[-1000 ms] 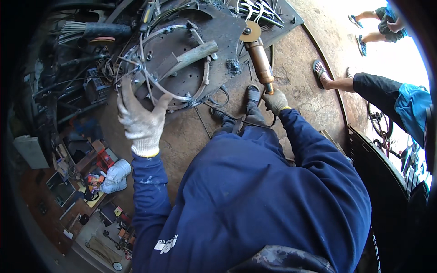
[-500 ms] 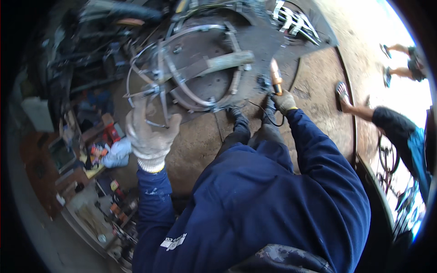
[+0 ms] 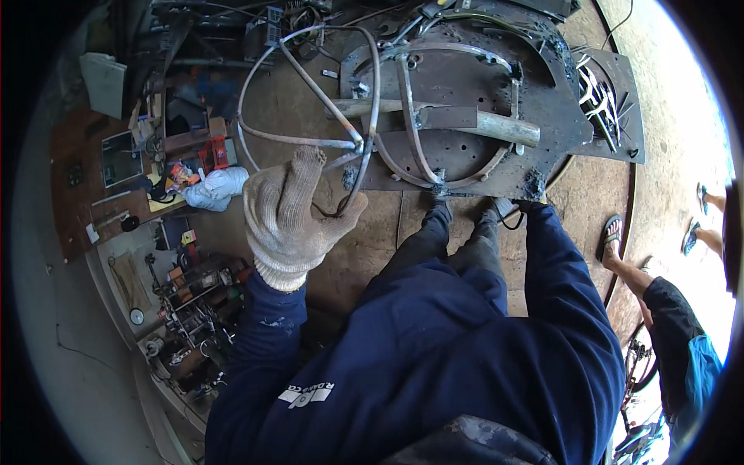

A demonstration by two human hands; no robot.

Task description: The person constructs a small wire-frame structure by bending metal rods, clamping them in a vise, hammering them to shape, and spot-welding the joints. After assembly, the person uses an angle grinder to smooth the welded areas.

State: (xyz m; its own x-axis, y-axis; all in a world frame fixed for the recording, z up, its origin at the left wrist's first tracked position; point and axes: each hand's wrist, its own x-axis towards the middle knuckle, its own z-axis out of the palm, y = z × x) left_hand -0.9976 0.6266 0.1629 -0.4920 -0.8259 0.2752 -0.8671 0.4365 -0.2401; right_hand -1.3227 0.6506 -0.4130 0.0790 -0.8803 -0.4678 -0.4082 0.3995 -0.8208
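My left hand (image 3: 287, 213), in a pale knitted work glove, is at the near side of a round frame of bent metal rod (image 3: 374, 85). A curved rod passes between its thumb and forefinger, and the hand appears to hold it; the other fingers are partly hidden. Rods of the frame meet at a joint above the thumb. My right sleeve (image 3: 546, 232) reaches to the near edge of a dark steel plate table (image 3: 496, 182), where the hand and what it holds are hidden. A black cable (image 3: 510, 223) loops out beside it.
Across the table lie a pipe (image 3: 508, 128) and a curved rod assembly (image 3: 407, 93). Light metal pieces (image 3: 597, 101) sit on a plate at the far right. Left are a cluttered brown bench (image 3: 85, 170) and tools. People's legs (image 3: 624, 267) show at right.
The rod frame has turned and looks larger beside my left hand. My right hand, which held an orange tool on a cable, has gone out of sight at the table edge. The view has shifted.
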